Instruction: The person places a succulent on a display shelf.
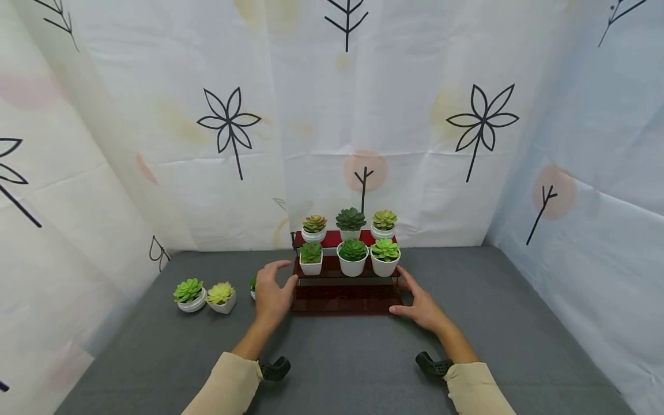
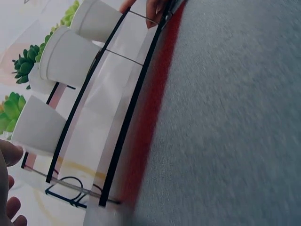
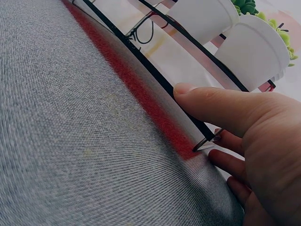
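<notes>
Your right grip (image 1: 426,311) holds the tiered stand (image 1: 329,267) by its right end, thumb on the front edge. Your left grip (image 1: 273,297) is wide, at the stand's left end; can't tell if touching. Stand's on the tabletop (image 1: 353,363): three upper succulents (image 1: 350,220) on top, three lower succulents (image 1: 353,259) one tier down. Left of the stand: two loose succulents (image 1: 190,296), plus a third pot (image 1: 252,286) partly hidden behind your left grip.

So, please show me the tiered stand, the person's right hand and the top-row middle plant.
Tiered stand (image 1: 346,302): head view, on its lowest shelf.
Right hand (image 1: 426,312): head view, back of the hand.
Top-row middle plant (image 1: 350,219): head view, on its leaves.
</notes>
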Motion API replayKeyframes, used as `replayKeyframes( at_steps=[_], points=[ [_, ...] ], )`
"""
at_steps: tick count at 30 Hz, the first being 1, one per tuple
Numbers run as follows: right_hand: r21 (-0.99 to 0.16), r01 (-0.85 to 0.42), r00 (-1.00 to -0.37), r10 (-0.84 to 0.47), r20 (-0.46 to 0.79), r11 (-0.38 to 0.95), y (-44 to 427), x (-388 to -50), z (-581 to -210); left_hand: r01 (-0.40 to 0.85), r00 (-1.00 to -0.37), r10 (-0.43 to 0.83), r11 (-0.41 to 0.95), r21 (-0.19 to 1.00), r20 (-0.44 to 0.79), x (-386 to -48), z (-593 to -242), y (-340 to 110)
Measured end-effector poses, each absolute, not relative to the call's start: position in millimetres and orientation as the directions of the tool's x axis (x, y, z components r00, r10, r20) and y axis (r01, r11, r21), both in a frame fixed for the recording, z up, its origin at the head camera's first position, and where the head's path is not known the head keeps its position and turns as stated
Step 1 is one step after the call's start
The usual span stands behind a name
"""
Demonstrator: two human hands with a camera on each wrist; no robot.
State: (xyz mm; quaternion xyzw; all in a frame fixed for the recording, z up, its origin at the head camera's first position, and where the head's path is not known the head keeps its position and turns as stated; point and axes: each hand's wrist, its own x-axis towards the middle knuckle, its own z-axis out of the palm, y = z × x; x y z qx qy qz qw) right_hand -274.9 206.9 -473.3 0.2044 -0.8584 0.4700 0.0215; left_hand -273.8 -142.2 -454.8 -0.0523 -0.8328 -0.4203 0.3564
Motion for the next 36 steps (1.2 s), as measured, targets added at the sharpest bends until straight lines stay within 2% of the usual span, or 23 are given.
replayKeyframes(
  at_steps=[3,7,11,25,36],
  points=[
    [-0.799,-0.368,-0.918,-0.325,0.229,0.476,211.9,-284.7,-488.5,0.433,-0.702,-0.190,0.651,0.624,0.686,-271.5,-457.7,-148.0],
    [-0.803,-0.367,-0.917,-0.327,0.228,0.470,212.5,-285.6,-489.5,0.508,-0.642,-0.147,0.654,0.561,0.753,-266.4,-460.7,-154.8],
    [-0.798,-0.370,-0.917,-0.325,0.232,0.475,212.4,-285.6,-488.6,0.524,-0.617,-0.132,0.667,0.530,0.776,-260.7,-462.4,-160.3],
    [-0.789,-0.363,-0.920,-0.324,0.221,0.495,212.3,-285.6,-488.3,0.448,-0.648,-0.238,0.649,0.615,0.723,-244.8,-463.1,-180.8],
    [-0.794,-0.361,-0.921,-0.321,0.221,0.489,210.9,-282.4,-485.8,0.402,-0.689,-0.278,0.622,0.672,0.670,-247.4,-469.7,-193.5]
  ],
)
